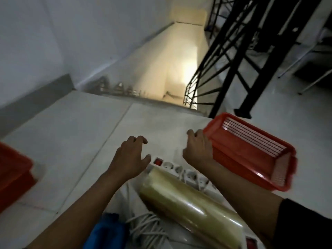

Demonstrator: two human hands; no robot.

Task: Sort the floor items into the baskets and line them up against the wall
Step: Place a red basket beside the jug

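A red plastic basket (251,153) with slatted sides is tipped up on its edge at about 3 o'clock, so its open side shows. It is empty. Another red basket (12,177) sits at 9 o'clock, cut off by the picture's edge and blurry. A white power strip (181,172) with a red switch lies flat on the pale floor (71,141) near the middle. A big roll of clear, yellowish plastic film (190,205) lies across it, pointing toward 5 o'clock. A bundle of white cable (147,229) lies at 6 o'clock, beside the roll. A blue thing (106,232) lies just beside the cable at 7 o'clock; it is too blurry to tell what it is.
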